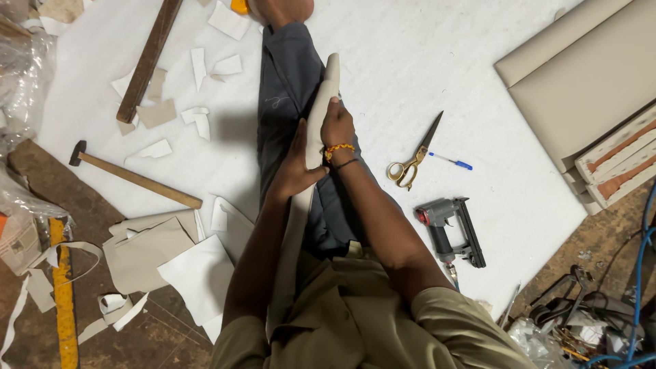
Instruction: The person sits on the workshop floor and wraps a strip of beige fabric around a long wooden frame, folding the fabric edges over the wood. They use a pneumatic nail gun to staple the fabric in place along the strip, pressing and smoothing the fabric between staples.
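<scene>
Head view | left hand (295, 167), right hand (337, 126) grip padded strip (320, 116) | scissors (412, 161), stapler (451, 229) beside.

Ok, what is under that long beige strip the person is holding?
The long beige strip lies along the person's outstretched leg in dark trousers, with both hands pressing it. The white sheet shows either side of the leg. Its lower end is hidden between the arms.
</scene>
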